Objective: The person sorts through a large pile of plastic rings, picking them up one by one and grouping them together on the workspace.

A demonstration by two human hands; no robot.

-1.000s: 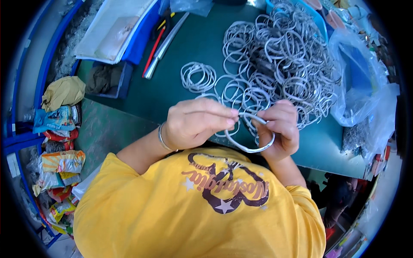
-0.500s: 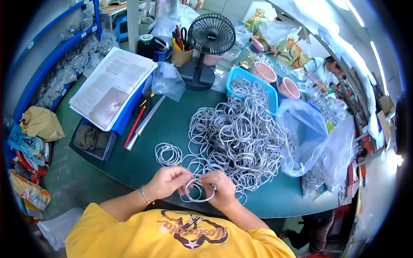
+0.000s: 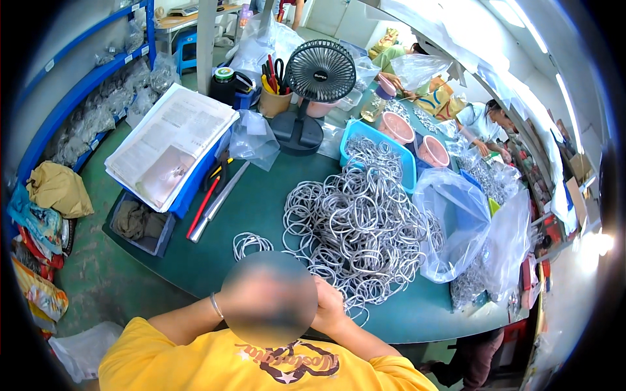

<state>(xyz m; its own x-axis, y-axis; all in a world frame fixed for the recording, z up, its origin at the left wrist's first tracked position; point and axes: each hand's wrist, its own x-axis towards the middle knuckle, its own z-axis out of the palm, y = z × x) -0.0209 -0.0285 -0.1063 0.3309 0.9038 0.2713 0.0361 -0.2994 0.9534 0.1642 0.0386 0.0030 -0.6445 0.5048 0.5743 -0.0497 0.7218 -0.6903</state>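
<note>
A round blurred patch covers most of my left hand (image 3: 246,293), so its fingers are hidden; a bracelet (image 3: 216,305) circles that wrist. My right hand (image 3: 329,304) shows at the patch's right edge, fingers bent inward, their tips and anything between them hidden. Both hands are close together at the table's near edge, in front of my chest. Just beyond them lies a large tangled heap of silver metal rings (image 3: 358,225). A small separate group of rings (image 3: 252,244) rests to its left, above my left hand.
Behind the heap stand a blue basket (image 3: 409,171) with more rings and a black fan (image 3: 319,75). Left are papers (image 3: 173,137), a red pen (image 3: 203,207) and a tapered metal rod (image 3: 218,203). Plastic bags (image 3: 453,221) lie right. Other people work at the far right.
Half a second ago both hands held one silver ring between their fingertips. Now the blurred patch hides it and most of my hands. The view has tilted slightly upward.
</note>
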